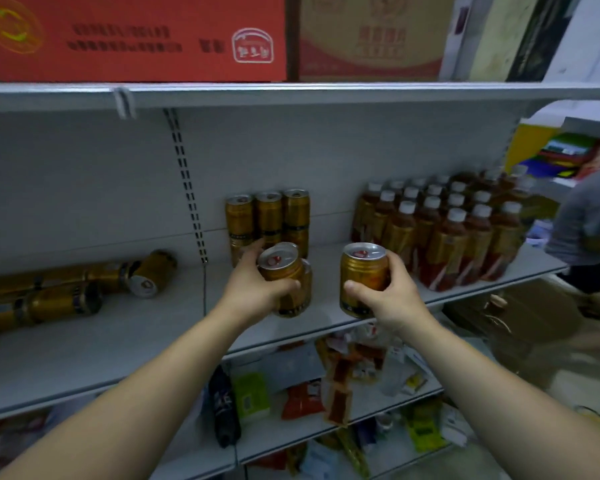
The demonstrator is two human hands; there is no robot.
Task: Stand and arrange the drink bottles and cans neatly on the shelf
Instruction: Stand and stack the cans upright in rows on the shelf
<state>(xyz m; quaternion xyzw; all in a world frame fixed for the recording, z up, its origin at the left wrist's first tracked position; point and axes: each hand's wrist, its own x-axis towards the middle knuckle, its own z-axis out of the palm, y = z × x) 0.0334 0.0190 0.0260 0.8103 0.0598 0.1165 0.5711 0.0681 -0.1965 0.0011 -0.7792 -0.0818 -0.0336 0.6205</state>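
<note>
Two bare forearms reach in from the bottom edge, left forearm (136, 410) and right forearm (499, 393), both stretched toward the middle shelf (118, 344).

Left hand (253, 289) is curled round a gold can (281, 271), thumb across the front and fingers wrapped behind. The can is tilted, with its silver pull-tab top leaning toward the camera. Its base is at or just above the shelf board; contact can't be told. A second can edge shows just behind it, unclear.

Right hand (392, 296) grips another gold can, the right can (361, 275), thumb on the near side and fingers round the far side. This one is roughly upright, top facing up, held over the shelf's front edge, just right of the left one and not touching it.

Behind the left hand, stacked cans (269, 220) stand against the back panel, three across and two high. Well to the left, fallen cans (66, 292) lie on their sides in a loose pile on the same shelf. To the right, tea bottles (447, 233) with white caps stand in tidy rows.

The shelf above carries a red carton (136, 36) and beside it a brown carton (371, 36). The lower shelf (378, 414) holds mixed snack packets (302, 400), blurred. Another person (586, 220) in grey stands at the far right edge.
</note>
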